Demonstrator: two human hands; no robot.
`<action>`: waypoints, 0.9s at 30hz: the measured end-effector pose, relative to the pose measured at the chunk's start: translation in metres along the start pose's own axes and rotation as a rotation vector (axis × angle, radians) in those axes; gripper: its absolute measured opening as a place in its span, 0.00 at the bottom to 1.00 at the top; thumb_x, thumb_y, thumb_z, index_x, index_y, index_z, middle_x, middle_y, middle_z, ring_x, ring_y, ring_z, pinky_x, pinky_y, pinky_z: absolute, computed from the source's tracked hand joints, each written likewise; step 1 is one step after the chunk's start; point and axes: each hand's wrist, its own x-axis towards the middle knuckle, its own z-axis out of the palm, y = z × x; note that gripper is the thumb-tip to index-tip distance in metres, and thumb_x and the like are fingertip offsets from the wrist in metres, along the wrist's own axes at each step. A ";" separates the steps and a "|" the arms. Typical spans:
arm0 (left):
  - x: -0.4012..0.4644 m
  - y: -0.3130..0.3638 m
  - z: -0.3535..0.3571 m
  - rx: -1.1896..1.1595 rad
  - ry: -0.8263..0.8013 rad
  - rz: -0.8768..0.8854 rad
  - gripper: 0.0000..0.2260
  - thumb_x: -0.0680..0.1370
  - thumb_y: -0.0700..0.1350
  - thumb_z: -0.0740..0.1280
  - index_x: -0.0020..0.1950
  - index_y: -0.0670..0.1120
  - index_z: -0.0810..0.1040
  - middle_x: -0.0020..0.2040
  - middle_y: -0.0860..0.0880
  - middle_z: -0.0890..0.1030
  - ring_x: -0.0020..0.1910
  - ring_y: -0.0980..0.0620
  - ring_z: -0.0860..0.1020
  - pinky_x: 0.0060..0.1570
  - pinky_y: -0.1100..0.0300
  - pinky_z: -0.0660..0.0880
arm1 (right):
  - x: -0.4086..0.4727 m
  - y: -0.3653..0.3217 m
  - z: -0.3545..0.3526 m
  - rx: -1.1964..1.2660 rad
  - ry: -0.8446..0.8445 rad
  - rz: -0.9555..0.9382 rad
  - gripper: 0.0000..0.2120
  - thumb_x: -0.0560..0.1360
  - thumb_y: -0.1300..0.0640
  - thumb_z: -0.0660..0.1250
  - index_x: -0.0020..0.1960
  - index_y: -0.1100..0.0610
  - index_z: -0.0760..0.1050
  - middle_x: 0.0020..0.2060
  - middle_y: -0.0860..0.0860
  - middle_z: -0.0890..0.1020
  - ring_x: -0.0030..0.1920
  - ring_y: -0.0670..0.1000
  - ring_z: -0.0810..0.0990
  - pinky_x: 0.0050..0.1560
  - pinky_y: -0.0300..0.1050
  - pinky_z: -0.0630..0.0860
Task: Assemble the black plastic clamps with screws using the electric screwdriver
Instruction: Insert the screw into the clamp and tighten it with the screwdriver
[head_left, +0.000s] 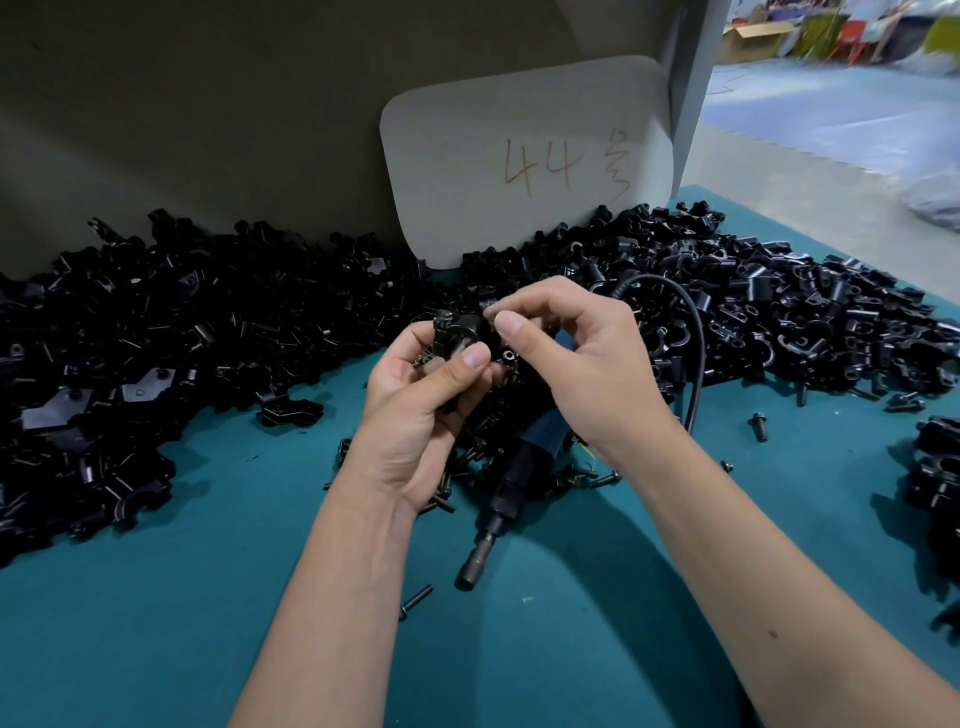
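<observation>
Now | left hand (415, 410) grips clamp (460, 332) | right hand (582, 358) pinches its top

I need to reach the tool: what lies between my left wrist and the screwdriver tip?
Head view: a few loose screws on bare green table between left hand and screwdriver.

Left grip (421, 400) palm up, fingers curled; right grip (576, 353) pinching thumb to forefinger, bare forearms converging.

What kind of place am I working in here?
Probably a factory assembly bench. Heaps of black clamps cover the teal table, an electric screwdriver lies among loose screws, and a card marked 44 leans on the back panel.
</observation>
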 end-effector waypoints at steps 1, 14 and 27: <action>0.000 0.000 -0.001 -0.002 -0.005 0.001 0.23 0.62 0.42 0.81 0.55 0.43 0.80 0.42 0.48 0.84 0.40 0.53 0.85 0.43 0.66 0.81 | -0.001 0.002 0.000 0.035 -0.005 0.002 0.03 0.79 0.61 0.73 0.51 0.57 0.86 0.46 0.49 0.84 0.43 0.51 0.76 0.46 0.42 0.74; -0.003 -0.003 0.002 0.043 -0.030 -0.015 0.12 0.63 0.42 0.81 0.44 0.52 0.86 0.41 0.50 0.84 0.42 0.52 0.85 0.45 0.64 0.80 | 0.001 -0.001 0.003 0.239 0.052 0.199 0.08 0.73 0.60 0.79 0.38 0.55 0.83 0.30 0.45 0.82 0.29 0.40 0.76 0.32 0.31 0.72; 0.002 -0.003 0.002 -0.053 0.113 -0.122 0.08 0.75 0.51 0.73 0.43 0.47 0.86 0.49 0.43 0.85 0.35 0.53 0.76 0.30 0.67 0.72 | -0.004 -0.003 0.003 -1.107 0.137 0.436 0.39 0.69 0.27 0.72 0.53 0.55 0.55 0.37 0.50 0.70 0.37 0.58 0.73 0.29 0.46 0.61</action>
